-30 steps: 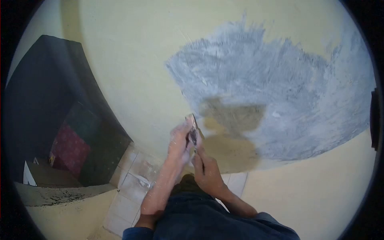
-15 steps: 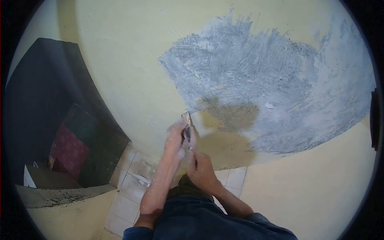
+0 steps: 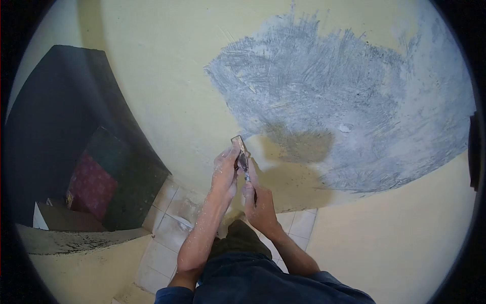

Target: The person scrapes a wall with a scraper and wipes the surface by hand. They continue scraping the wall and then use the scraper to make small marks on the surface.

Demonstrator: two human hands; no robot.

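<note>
Both of my hands are together in front of the wall, around a narrow scraper-like tool (image 3: 242, 154). My right hand (image 3: 260, 206) is closed on the tool's handle. My left hand (image 3: 226, 167), dusted with white, is closed around the tool's upper part, near its flat end. The flat end points up towards the lower left edge of a grey, scratched patch (image 3: 309, 81) on the pale yellow wall (image 3: 162, 76). I cannot make out whether the tool touches the wall. Shadows fall on the wall right of my hands.
On the left is a dark recess (image 3: 45, 111) with a red and green panel (image 3: 94, 188) and a box (image 3: 66, 217) behind a ledge (image 3: 81, 244). Below are floor tiles (image 3: 157, 253) with white dust. A dark object (image 3: 474, 152) stands at the right edge.
The view has shifted a little, so the wall patch and recess sit slightly further right. The tool's flat end shows more clearly; both hands keep their hold.
</note>
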